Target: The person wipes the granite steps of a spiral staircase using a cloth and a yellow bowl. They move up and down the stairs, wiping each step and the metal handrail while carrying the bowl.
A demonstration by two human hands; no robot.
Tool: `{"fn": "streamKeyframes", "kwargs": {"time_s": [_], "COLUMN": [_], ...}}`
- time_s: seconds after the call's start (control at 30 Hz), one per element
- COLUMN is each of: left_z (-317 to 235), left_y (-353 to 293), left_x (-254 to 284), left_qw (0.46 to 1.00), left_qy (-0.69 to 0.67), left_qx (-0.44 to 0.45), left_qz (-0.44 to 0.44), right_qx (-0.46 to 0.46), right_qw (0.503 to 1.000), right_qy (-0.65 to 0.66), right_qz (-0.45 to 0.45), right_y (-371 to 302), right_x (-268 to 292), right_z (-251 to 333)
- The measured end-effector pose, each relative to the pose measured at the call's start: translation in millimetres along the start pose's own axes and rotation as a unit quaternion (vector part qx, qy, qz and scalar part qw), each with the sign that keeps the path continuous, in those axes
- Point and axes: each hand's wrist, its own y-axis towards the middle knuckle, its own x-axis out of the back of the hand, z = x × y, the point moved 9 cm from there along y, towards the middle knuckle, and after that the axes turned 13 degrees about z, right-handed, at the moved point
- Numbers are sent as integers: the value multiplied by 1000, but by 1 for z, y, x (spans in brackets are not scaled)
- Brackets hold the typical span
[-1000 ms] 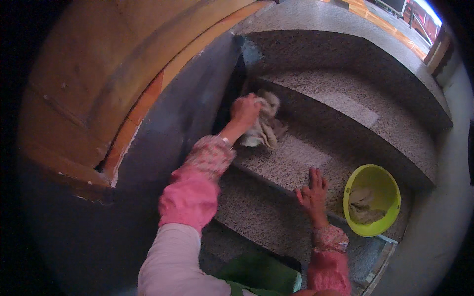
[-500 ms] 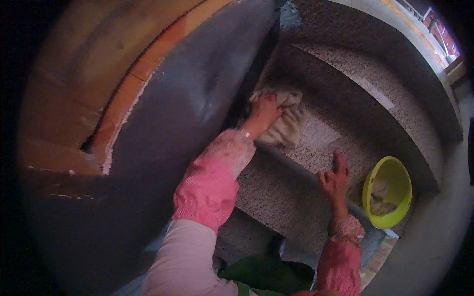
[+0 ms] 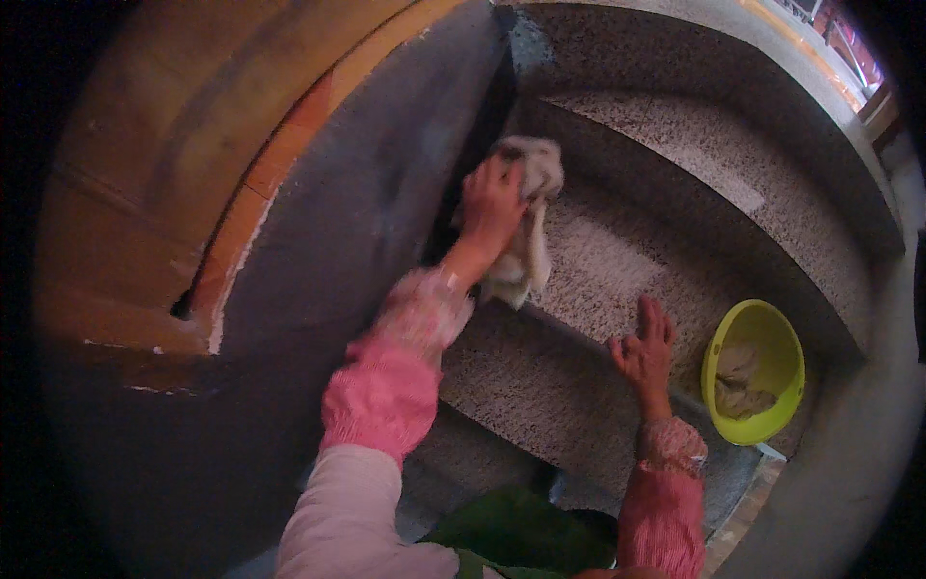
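My left hand [image 3: 492,207] presses a crumpled pale cloth [image 3: 529,253] against the far left corner of a speckled granite step [image 3: 617,261], close to the dark grey wall [image 3: 367,212]. Part of the cloth hangs down over the step's front edge. My right hand [image 3: 644,349] rests flat with fingers spread on the edge of the lower step [image 3: 540,386] and holds nothing. Both forearms wear pink sleeves.
A yellow-green bowl [image 3: 762,338] with a wet rag inside stands on the lower step at the right. More granite steps [image 3: 694,145] rise beyond. An orange and brown wall band [image 3: 241,145] runs along the left. A pale wall [image 3: 849,463] borders the right side.
My left hand has stayed on the cloth near the wall corner while rubbing it. The view has swung closer and leftward. My right hand keeps its place on the lower step.
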Motion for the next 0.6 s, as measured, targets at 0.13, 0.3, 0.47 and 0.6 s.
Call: {"fn": "streamKeyframes", "kwargs": {"time_s": [0.13, 0.3, 0.47, 0.6], "left_z": [-14, -14, 17, 8], "left_y": [52, 64, 22, -7], "left_x": [-68, -98, -111, -73], "left_qw": [991, 980, 957, 941], "left_qy": [118, 9, 158, 100], "left_qx": [-46, -62, -38, -54], "left_qz": [50, 191, 241, 319], "right_qx": [9, 5, 6, 0], "right_qw": [1000, 1000, 1000, 1000], "right_qy": [25, 6, 21, 13], "right_qz": [-5, 3, 6, -18], "right_y": [4, -4, 4, -3], "right_x": [-6, -2, -8, 1], "right_z": [6, -6, 7, -7]}}
